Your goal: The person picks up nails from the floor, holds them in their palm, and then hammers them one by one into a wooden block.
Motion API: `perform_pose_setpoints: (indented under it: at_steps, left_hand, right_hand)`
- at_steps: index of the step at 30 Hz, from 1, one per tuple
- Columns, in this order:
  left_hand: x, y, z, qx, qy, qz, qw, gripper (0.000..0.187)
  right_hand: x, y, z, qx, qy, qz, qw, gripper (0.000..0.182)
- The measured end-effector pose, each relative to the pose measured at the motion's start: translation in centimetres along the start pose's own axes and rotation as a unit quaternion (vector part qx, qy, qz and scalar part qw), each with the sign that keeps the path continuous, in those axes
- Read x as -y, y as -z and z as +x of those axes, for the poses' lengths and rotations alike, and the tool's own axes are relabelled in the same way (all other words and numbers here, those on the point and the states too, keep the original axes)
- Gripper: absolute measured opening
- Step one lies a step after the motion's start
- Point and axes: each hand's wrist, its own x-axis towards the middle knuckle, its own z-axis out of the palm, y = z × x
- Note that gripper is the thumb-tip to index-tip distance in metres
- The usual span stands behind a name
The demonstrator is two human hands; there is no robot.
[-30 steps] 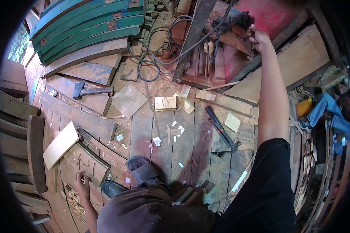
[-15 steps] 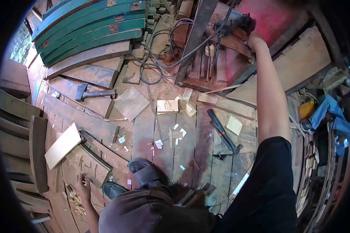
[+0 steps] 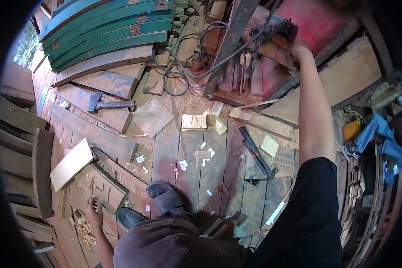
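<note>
My right hand (image 3: 301,49) is stretched out to the far bench, beside a dark power tool (image 3: 277,33) with a cable. Its fingers look curled, but what they grip is hidden in shadow. A reddish-brown wood piece (image 3: 274,53) lies just left of that hand. Low on the left, my left hand (image 3: 94,214) has its fingers bent inward; anything in them is too small to make out. It is nearest to a curved board (image 3: 105,187) with curved marks on its face. A pale rectangular board (image 3: 72,164) rests against that one.
Green-painted curved boards (image 3: 116,33) are stacked at the upper left. An axe (image 3: 107,104) lies on planks, and a black-handled hammer (image 3: 259,154) lies on the floor. A cable (image 3: 176,91) loops towards the bench. Another person's blue-clad leg (image 3: 375,129) shows at right.
The view has shifted slightly. My right hand stays by the power tool, a little further right in view. The left hand remains near the marked board.
</note>
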Motion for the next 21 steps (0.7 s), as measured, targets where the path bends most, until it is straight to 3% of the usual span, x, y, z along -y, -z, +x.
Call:
perform_pose_setpoints:
  at_steps: [3,6,8,9,10,13,16,21]
  left_hand:
    - [0.2,-0.1,-0.2,-0.007,0.013,-0.004,1.000,0.025]
    - [0.2,0.1,-0.1,-0.005,0.016,-0.004,1.000,0.024]
    - [0.0,0.0,0.0,0.001,0.021,-0.007,1.000,0.024]
    - [0.1,-0.3,-0.1,-0.001,0.022,-0.006,1.000,0.023]
    - [0.2,-0.5,-0.1,-0.001,0.022,-0.004,1.000,0.023]
    - [-0.2,-0.7,0.2,-0.002,0.018,-0.001,1.000,0.023]
    - [-1.5,-0.4,0.8,-0.014,0.000,-0.019,1.000,0.023]
    - [-7.1,0.6,4.1,-0.050,-0.049,-0.125,0.990,0.023]
  right_hand:
    - [0.0,1.2,-1.0,0.035,-0.002,0.046,0.998,0.047]
    - [-0.6,2.1,-0.9,-0.048,0.064,0.043,0.996,0.045]
    - [-0.1,3.7,-3.1,-0.037,0.038,0.200,0.978,0.037]
    - [-0.2,4.3,-4.4,-0.029,0.022,0.277,0.960,0.035]
    - [-0.6,4.8,-5.4,-0.053,0.080,0.309,0.946,0.031]
    - [-1.0,8.3,-9.5,0.070,0.105,0.492,0.862,0.020]
    - [-2.0,9.9,-12.9,0.153,0.132,0.571,0.796,0.016]
    - [-1.6,10.7,-21.2,0.211,0.140,0.690,0.678,0.014]
